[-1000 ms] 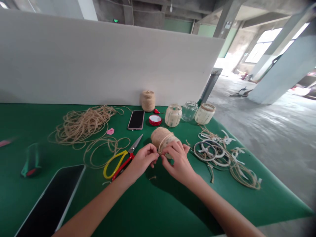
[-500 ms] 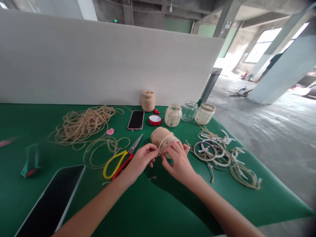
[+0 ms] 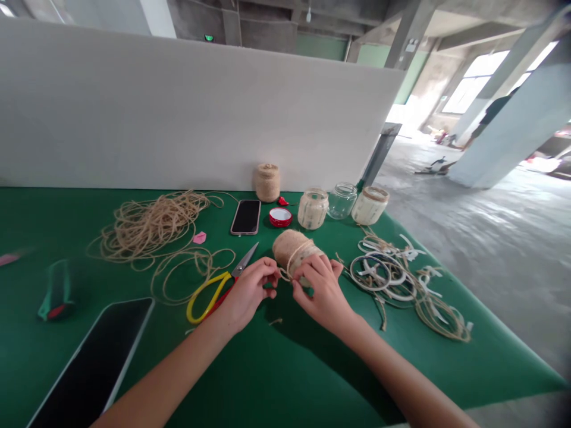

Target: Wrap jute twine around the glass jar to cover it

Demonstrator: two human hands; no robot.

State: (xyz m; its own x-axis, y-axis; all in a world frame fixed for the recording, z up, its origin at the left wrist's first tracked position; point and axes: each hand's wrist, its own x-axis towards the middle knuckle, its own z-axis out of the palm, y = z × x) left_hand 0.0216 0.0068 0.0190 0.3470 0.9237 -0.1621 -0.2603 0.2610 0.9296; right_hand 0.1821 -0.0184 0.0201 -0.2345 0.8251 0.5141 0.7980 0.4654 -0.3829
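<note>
A jar wrapped in jute twine [image 3: 291, 245] lies on its side before me, its near part covered by my right hand. A loop of jute twine [image 3: 289, 261] runs round it. My left hand [image 3: 256, 285] is closed in a pinch on the loose end of this twine, just left of the jar. My right hand [image 3: 319, 285] rests over the jar, thumb and forefinger closed near where the twine crosses; what lies between those fingertips is partly hidden. Scissors with yellow and red handles [image 3: 244, 261] lie beside my left hand, partly under the wrist.
Loose twine [image 3: 154, 226] is heaped at the left, near a phone [image 3: 246, 217]. Behind stand a twine-wrapped jar [image 3: 267, 183], a red-rimmed lid [image 3: 281, 217] and glass jars [image 3: 342, 202]. Rings and cord scraps [image 3: 392, 276] lie right. A tablet [image 3: 96, 362] lies front left.
My left hand has moved a little left, away from the jar, drawing the twine end out with it. My right hand and the jar have hardly moved.
</note>
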